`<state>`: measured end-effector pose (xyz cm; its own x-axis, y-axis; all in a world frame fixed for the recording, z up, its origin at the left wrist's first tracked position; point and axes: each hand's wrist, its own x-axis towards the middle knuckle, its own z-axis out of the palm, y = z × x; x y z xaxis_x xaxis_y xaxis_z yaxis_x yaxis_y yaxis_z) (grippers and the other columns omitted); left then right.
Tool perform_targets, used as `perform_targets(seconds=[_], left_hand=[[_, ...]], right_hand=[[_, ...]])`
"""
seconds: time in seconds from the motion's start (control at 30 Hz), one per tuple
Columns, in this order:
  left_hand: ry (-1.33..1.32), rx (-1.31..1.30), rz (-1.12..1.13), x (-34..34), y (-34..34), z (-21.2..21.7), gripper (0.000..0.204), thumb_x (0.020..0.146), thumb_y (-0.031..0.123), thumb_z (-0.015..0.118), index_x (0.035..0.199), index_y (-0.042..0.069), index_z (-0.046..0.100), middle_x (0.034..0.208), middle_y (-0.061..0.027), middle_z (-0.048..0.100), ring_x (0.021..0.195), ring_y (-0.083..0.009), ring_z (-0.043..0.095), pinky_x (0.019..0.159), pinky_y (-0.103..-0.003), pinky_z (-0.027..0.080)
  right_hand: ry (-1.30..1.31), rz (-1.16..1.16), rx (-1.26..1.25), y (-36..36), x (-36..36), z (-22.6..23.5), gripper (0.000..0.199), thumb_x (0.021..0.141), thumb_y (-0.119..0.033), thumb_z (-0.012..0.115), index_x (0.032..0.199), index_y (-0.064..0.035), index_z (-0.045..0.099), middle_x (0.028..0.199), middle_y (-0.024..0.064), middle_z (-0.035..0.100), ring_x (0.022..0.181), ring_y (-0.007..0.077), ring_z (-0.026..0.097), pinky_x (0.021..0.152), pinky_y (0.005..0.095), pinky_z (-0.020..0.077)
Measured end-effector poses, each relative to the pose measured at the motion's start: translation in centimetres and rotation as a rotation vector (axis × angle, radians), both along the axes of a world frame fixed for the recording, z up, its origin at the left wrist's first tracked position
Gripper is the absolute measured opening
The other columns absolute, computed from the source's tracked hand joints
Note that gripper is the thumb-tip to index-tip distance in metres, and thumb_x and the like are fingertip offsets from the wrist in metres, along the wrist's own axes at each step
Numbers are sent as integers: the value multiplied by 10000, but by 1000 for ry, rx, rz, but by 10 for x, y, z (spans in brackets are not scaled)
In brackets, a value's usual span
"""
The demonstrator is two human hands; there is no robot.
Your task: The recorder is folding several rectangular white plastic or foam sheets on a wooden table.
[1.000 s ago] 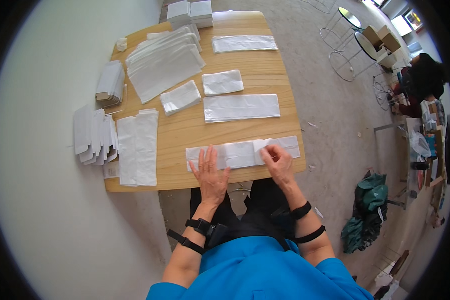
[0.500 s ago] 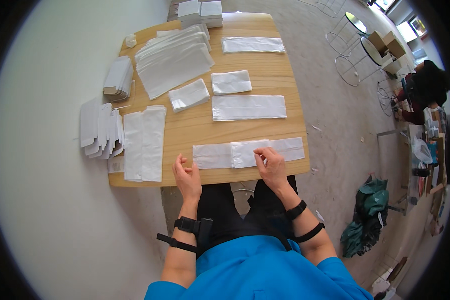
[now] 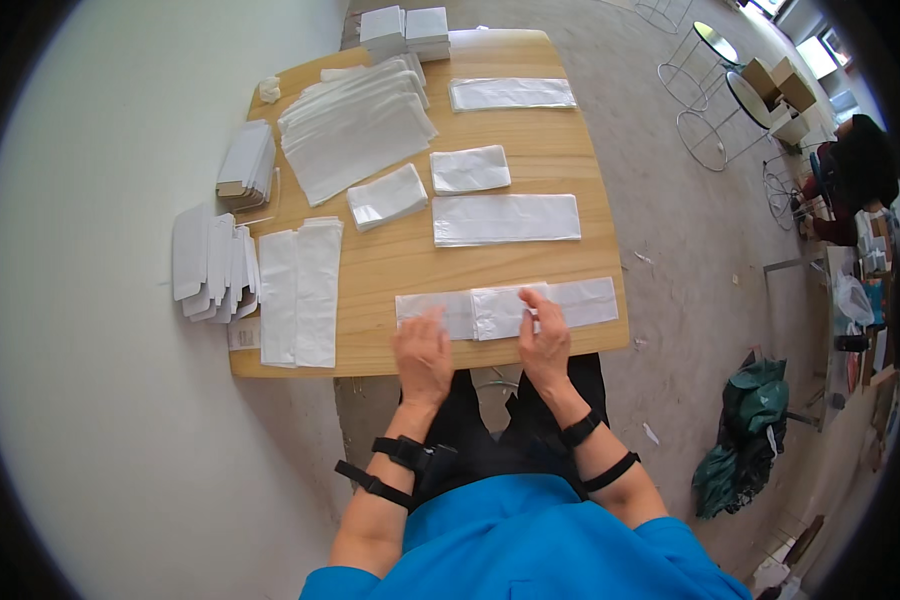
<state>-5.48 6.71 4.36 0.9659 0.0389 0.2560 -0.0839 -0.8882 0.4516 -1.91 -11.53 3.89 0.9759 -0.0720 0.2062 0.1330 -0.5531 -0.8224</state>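
— What are your hands doing at this moment?

— My left hand (image 3: 423, 352) is lying flat, fingers spread, on the left end of a long white paper strip (image 3: 506, 308) at the near edge of the wooden tabletop (image 3: 560, 165). My right hand (image 3: 544, 338) is pressing its fingertips on the strip's middle fold. Neither is gripping anything.

— Containers?

— Flat white bags only: a fanned stack (image 3: 355, 125) is sitting at the far left, smaller bags (image 3: 386, 196) mid-table. I cannot tell whether anything is inside them. Flattened cartons (image 3: 212, 263) are overhanging the left edge.

— Any change from half a second ago?

— My left hand was off the strip at the table edge; it is now resting on it. The right is staying put.
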Motion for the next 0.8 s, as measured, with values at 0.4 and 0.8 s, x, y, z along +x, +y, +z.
perform_targets(seconds=[0.4,0.8], left_hand=[[141,-280,65,-18,-49,-24,661,872,83,524,1442,-59,221,1344,-147,510,1256,-331,395,1074,-440,252],[154,-288,40,-20,-50,-24,648,869,112,549,1425,-57,265,1364,-154,482,1278,-333,380,1085,-444,242]], right_hand=[[57,-75,-324,-34,-36,-31,515,882,-49,508,1363,75,371,1389,233,425,1345,382,321,1120,473,217],[22,-63,-259,-28,-35,-24,532,841,-9,535,1339,92,379,1303,243,491,1286,392,386,1092,482,267]])
